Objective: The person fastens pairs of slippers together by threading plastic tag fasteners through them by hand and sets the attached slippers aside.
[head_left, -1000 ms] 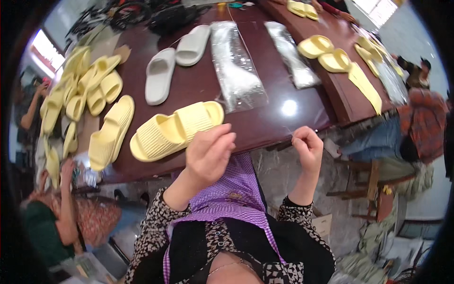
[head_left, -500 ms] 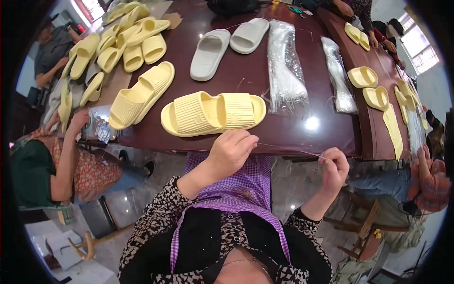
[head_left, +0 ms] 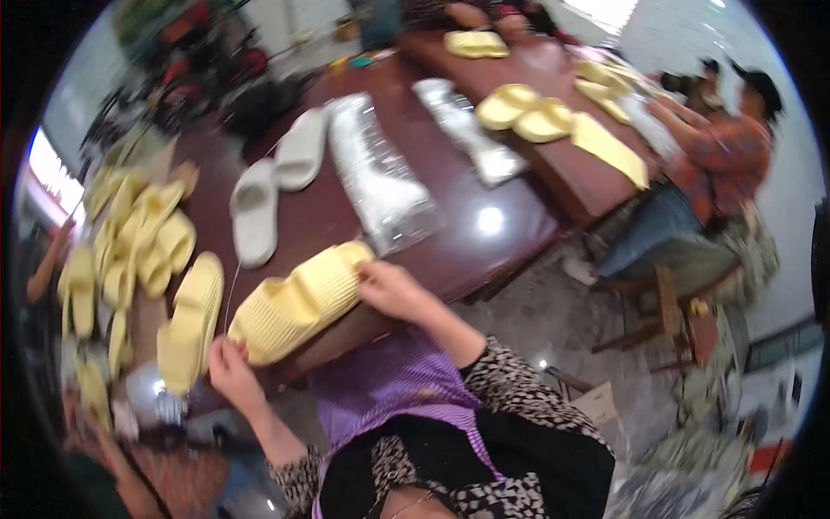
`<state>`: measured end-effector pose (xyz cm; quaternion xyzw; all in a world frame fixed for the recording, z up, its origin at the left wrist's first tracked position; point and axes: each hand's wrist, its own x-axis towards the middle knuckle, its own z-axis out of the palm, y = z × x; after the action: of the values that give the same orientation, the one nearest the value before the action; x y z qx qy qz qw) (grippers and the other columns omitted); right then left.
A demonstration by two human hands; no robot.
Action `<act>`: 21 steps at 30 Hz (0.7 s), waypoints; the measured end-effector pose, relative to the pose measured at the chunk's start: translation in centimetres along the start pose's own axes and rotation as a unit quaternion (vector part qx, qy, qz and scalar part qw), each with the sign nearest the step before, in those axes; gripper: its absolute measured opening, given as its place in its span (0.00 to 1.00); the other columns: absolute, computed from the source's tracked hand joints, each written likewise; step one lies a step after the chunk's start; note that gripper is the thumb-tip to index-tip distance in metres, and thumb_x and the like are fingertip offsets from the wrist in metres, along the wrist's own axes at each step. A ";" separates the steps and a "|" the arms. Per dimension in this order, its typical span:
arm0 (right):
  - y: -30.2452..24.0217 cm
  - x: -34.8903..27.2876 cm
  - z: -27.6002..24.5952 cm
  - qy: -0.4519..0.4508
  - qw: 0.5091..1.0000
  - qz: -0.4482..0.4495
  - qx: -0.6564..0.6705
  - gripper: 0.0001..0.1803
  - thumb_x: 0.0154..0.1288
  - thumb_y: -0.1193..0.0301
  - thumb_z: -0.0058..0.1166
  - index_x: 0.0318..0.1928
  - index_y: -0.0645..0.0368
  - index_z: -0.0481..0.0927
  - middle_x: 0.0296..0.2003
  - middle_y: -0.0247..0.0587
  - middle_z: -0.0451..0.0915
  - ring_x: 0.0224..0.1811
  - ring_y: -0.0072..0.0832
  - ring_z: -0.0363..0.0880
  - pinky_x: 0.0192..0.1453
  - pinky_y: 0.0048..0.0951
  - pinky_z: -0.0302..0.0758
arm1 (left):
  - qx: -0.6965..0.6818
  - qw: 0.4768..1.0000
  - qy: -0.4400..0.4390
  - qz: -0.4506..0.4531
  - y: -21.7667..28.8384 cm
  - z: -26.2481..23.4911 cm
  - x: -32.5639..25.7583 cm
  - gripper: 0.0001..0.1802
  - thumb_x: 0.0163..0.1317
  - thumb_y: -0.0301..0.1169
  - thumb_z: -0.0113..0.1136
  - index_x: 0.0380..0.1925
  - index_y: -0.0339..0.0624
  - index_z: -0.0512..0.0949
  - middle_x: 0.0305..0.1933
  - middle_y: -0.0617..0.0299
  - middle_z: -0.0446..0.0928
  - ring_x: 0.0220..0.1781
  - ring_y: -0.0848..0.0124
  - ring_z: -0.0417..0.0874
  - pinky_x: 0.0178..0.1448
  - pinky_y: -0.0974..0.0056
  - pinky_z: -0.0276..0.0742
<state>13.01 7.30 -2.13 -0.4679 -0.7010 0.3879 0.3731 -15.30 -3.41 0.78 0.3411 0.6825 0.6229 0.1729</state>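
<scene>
A nested pair of ribbed yellow slippers (head_left: 328, 281) lies slanted along the table's near edge. My right hand (head_left: 396, 292) has its fingers closed at the right end of this pair. At the left end is my left hand (head_left: 233, 370), its fingertips pinched together on a thin pale strand (head_left: 228, 304) that runs up toward the grey slippers. Another nested yellow pair (head_left: 190, 324) rests just left of my left hand. The picture is somewhat blurred, and my right fingertips are partly hidden against the slipper.
Two grey slippers (head_left: 254, 214) and clear plastic bags (head_left: 380, 177) lie farther back on the dark red table (head_left: 458, 251). Many yellow slippers (head_left: 130, 233) are heaped at the left. At the right, a person (head_left: 718, 147) sits by a second table with more yellow slippers (head_left: 543, 121).
The view has swung to the right. My right hand has gone from the stretched strand to the slippers' right end; my left hand has moved to their left end and now pinches the strand.
</scene>
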 end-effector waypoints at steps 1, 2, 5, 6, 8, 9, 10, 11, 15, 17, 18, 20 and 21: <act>1.1 0.2 1.2 0.033 0.998 -0.041 -0.027 0.13 0.59 0.70 0.53 0.43 0.64 0.75 0.31 0.52 0.78 0.32 0.34 0.80 0.39 0.34 0.76 | -0.047 0.998 -0.028 -0.027 -0.7 0.1 0.1 0.09 0.68 0.29 0.51 0.41 0.33 0.75 0.37 0.61 0.77 0.36 0.75 0.77 0.39 0.71 0.75; 1.7 0.3 1.8 0.059 0.993 -0.082 -0.053 0.14 0.58 0.71 0.53 0.44 0.65 0.75 0.31 0.53 0.78 0.33 0.35 0.80 0.39 0.34 0.76 | -0.062 0.996 -0.052 -0.020 -1.1 0.3 0.1 0.09 0.68 0.29 0.51 0.41 0.33 0.75 0.37 0.61 0.77 0.36 0.75 0.77 0.39 0.71 0.75; 0.5 0.1 1.4 0.052 0.997 -0.036 -0.053 0.16 0.58 0.72 0.54 0.45 0.68 0.74 0.31 0.52 0.78 0.34 0.34 0.80 0.39 0.33 0.75 | -0.070 0.993 -0.094 -0.006 -1.5 1.6 0.2 0.08 0.68 0.28 0.51 0.40 0.34 0.75 0.36 0.64 0.76 0.36 0.77 0.75 0.41 0.72 0.71; 0.3 0.2 1.2 0.046 0.999 -0.012 -0.021 0.16 0.58 0.72 0.54 0.45 0.68 0.74 0.30 0.50 0.78 0.34 0.33 0.79 0.39 0.32 0.75 | -0.096 0.992 -0.084 -0.003 -1.3 2.4 0.2 0.08 0.69 0.29 0.51 0.40 0.34 0.75 0.36 0.64 0.75 0.37 0.76 0.74 0.43 0.72 0.71; 0.2 0.2 1.1 0.025 0.998 0.034 0.049 0.16 0.58 0.73 0.54 0.46 0.69 0.74 0.30 0.47 0.77 0.33 0.31 0.78 0.39 0.31 0.75 | -0.140 0.989 -0.055 -0.001 -1.1 3.3 0.1 0.09 0.69 0.29 0.50 0.40 0.34 0.75 0.37 0.64 0.74 0.39 0.75 0.73 0.48 0.70 0.69; 0.2 -0.1 1.1 0.026 0.998 0.036 0.048 0.16 0.58 0.73 0.54 0.46 0.69 0.74 0.30 0.47 0.77 0.33 0.31 0.78 0.39 0.31 0.75 | -0.141 0.988 -0.057 -0.002 -1.0 3.4 -0.1 0.09 0.69 0.29 0.50 0.40 0.34 0.75 0.37 0.64 0.74 0.39 0.75 0.73 0.48 0.70 0.69; 0.2 -0.5 1.2 0.047 0.997 0.036 0.056 0.16 0.58 0.73 0.55 0.46 0.69 0.74 0.29 0.45 0.77 0.32 0.29 0.77 0.38 0.30 0.74 | -0.175 0.983 -0.052 -0.026 -0.8 3.5 -0.5 0.09 0.69 0.29 0.50 0.41 0.34 0.74 0.38 0.64 0.73 0.41 0.75 0.72 0.50 0.70 0.68; 0.1 -0.5 1.4 0.067 0.995 0.033 0.065 0.16 0.58 0.73 0.55 0.46 0.69 0.74 0.29 0.43 0.77 0.31 0.28 0.76 0.37 0.29 0.74 | -0.208 0.976 -0.044 -0.047 -0.6 3.5 -0.7 0.09 0.68 0.28 0.50 0.42 0.33 0.74 0.39 0.64 0.73 0.43 0.75 0.72 0.51 0.69 0.67; -0.9 -0.8 1.8 0.112 0.988 0.021 0.107 0.15 0.58 0.73 0.56 0.45 0.68 0.75 0.29 0.38 0.75 0.29 0.23 0.73 0.35 0.26 0.72 | -0.257 0.964 -0.010 -0.073 0.7 3.3 -2.2 0.09 0.68 0.28 0.51 0.42 0.31 0.73 0.40 0.63 0.73 0.45 0.76 0.71 0.53 0.70 0.66; -1.2 -1.0 2.0 0.126 0.984 0.019 0.125 0.15 0.58 0.74 0.56 0.45 0.67 0.75 0.29 0.37 0.75 0.29 0.22 0.72 0.35 0.25 0.72 | -0.262 0.962 0.000 -0.075 1.1 3.1 -2.7 0.10 0.68 0.28 0.51 0.42 0.31 0.72 0.40 0.63 0.73 0.45 0.76 0.71 0.52 0.71 0.66; -1.3 -0.8 2.0 0.131 0.980 0.014 0.146 0.15 0.58 0.74 0.56 0.46 0.66 0.75 0.29 0.35 0.75 0.29 0.21 0.72 0.34 0.24 0.71 | -0.278 0.957 0.014 -0.079 1.2 3.0 -2.9 0.09 0.68 0.27 0.51 0.42 0.31 0.72 0.40 0.62 0.73 0.45 0.75 0.72 0.53 0.71 0.66; -1.4 -0.4 1.7 0.144 0.972 0.004 0.187 0.16 0.58 0.74 0.56 0.47 0.65 0.74 0.30 0.33 0.75 0.29 0.19 0.71 0.34 0.22 0.71 | -0.309 0.946 0.039 -0.088 1.2 2.9 -3.2 0.09 0.67 0.27 0.51 0.42 0.30 0.72 0.40 0.61 0.73 0.45 0.73 0.72 0.54 0.70 0.66; -1.5 -0.2 1.4 0.141 0.972 0.006 0.189 0.16 0.58 0.74 0.56 0.47 0.65 0.74 0.30 0.33 0.75 0.29 0.19 0.71 0.34 0.22 0.71 | -0.307 0.947 0.041 -0.089 0.9 2.5 -3.1 0.09 0.67 0.27 0.51 0.42 0.30 0.72 0.40 0.61 0.73 0.45 0.73 0.72 0.54 0.70 0.66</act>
<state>11.26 6.47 -1.40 -0.4430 -0.5526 0.4454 0.5477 -11.22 -3.67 0.67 0.1836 0.4923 0.7978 0.2956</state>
